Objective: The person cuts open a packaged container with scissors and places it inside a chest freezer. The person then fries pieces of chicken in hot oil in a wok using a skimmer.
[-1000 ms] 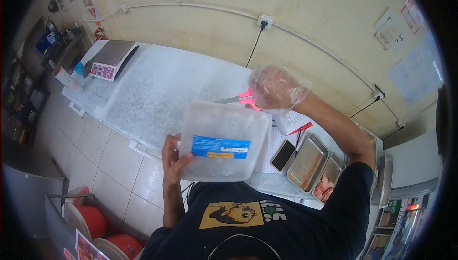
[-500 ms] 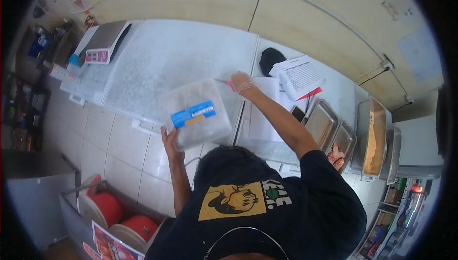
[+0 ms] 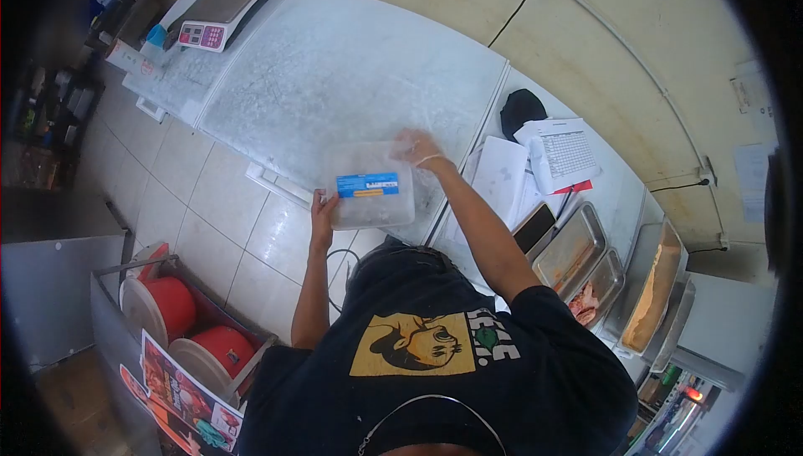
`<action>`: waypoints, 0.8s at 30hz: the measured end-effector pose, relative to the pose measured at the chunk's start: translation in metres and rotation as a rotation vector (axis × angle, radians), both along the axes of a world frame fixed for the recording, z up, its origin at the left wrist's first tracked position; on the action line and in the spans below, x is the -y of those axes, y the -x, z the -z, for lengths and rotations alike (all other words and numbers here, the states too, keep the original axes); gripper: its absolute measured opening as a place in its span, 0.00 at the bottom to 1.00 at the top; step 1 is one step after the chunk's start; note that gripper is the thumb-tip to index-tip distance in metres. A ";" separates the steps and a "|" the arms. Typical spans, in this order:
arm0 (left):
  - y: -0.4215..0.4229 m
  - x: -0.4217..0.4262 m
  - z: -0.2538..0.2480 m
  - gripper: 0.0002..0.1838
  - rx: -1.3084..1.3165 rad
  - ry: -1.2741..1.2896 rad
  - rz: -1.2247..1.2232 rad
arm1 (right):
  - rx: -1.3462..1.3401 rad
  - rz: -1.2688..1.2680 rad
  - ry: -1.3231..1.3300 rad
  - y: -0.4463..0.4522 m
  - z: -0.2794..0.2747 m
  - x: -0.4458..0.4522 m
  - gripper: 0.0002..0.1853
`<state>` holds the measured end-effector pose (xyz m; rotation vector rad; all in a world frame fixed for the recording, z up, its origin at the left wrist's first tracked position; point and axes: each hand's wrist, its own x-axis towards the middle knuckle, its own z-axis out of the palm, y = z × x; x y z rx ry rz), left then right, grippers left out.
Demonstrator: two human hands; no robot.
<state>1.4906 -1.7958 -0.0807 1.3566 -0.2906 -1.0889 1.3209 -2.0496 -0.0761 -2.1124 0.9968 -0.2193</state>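
A clear plastic box [image 3: 372, 209] with a blue label hangs over the front edge of the white freezer top [image 3: 335, 63]. Gripping its left side is my left hand [image 3: 324, 207], with the thumb on the face near the label. My right hand [image 3: 416, 148], in a thin transparent glove, is at the box's upper right corner. It is smeared by motion, so its fingers and anything in them cannot be made out. The pink-handled scissors do not show.
A scale [image 3: 219, 17] stands at the back left. To the right lie papers [image 3: 559, 151], a black item [image 3: 523, 113], a phone [image 3: 534, 228], a metal tray [image 3: 573, 247], a tray of meat [image 3: 587, 301] and a deep pan [image 3: 652, 289]. Red buckets [image 3: 171, 305] stand lower left.
My right hand has moved from over the papers, where it held pink-handled scissors, leftward to the box's upper corner. The box, still in my left hand, has shifted and levelled. The view has moved too.
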 end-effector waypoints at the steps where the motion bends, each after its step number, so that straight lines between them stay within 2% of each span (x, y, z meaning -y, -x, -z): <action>1: -0.004 0.001 0.005 0.16 -0.003 -0.001 -0.002 | -0.044 0.031 0.100 0.003 -0.003 -0.005 0.27; 3: -0.014 0.006 0.027 0.15 0.709 -0.258 0.251 | -0.091 0.033 0.214 0.005 -0.017 -0.003 0.30; 4: -0.004 0.005 0.037 0.17 1.118 -0.203 0.048 | -0.180 -0.003 0.106 0.005 -0.028 0.002 0.30; 5: -0.007 0.006 0.037 0.17 1.111 -0.216 0.020 | -0.271 -0.040 -0.002 0.006 -0.037 0.003 0.30; 7: -0.012 0.010 0.039 0.20 1.117 -0.151 0.094 | -0.243 -0.076 0.068 0.013 -0.029 0.003 0.30; 8: -0.016 0.015 0.018 0.20 1.055 -0.210 0.189 | -0.198 -0.082 0.127 0.018 -0.024 0.001 0.30; 9: -0.019 0.020 0.013 0.20 1.060 -0.218 0.163 | -0.190 -0.105 0.135 0.021 -0.023 -0.002 0.30; 11: -0.034 0.047 -0.001 0.21 0.606 -0.029 0.131 | -0.236 -0.084 -0.075 0.018 -0.028 0.002 0.31; 12: -0.037 0.059 -0.010 0.25 0.419 -0.056 0.173 | -0.227 -0.083 -0.070 0.014 -0.029 0.002 0.31; 13: -0.042 0.068 -0.017 0.25 0.416 -0.059 0.181 | -0.186 -0.067 0.004 0.014 -0.028 -0.002 0.31; 15: -0.053 0.085 -0.015 0.32 0.139 0.026 0.384 | -0.167 -0.031 0.067 0.022 -0.019 -0.019 0.31; 16: -0.061 0.094 -0.014 0.32 0.132 0.036 0.399 | -0.152 -0.031 0.120 0.020 -0.016 -0.021 0.31; 18: -0.075 0.108 -0.009 0.38 0.048 -0.022 0.601 | -0.153 -0.021 0.170 0.010 -0.023 -0.017 0.30; 20: -0.081 0.113 -0.008 0.39 0.043 -0.037 0.626 | -0.117 0.064 0.313 0.005 -0.034 -0.029 0.27; 21: -0.088 0.117 -0.012 0.41 0.060 -0.044 0.636 | -0.129 0.080 0.295 -0.007 -0.051 -0.032 0.27; 22: -0.097 0.120 -0.014 0.41 0.043 -0.059 0.661 | -0.249 0.043 0.223 -0.021 -0.072 -0.030 0.24; 24: -0.113 0.132 -0.016 0.43 0.092 -0.089 0.771 | -0.379 0.030 0.136 -0.036 -0.075 -0.023 0.21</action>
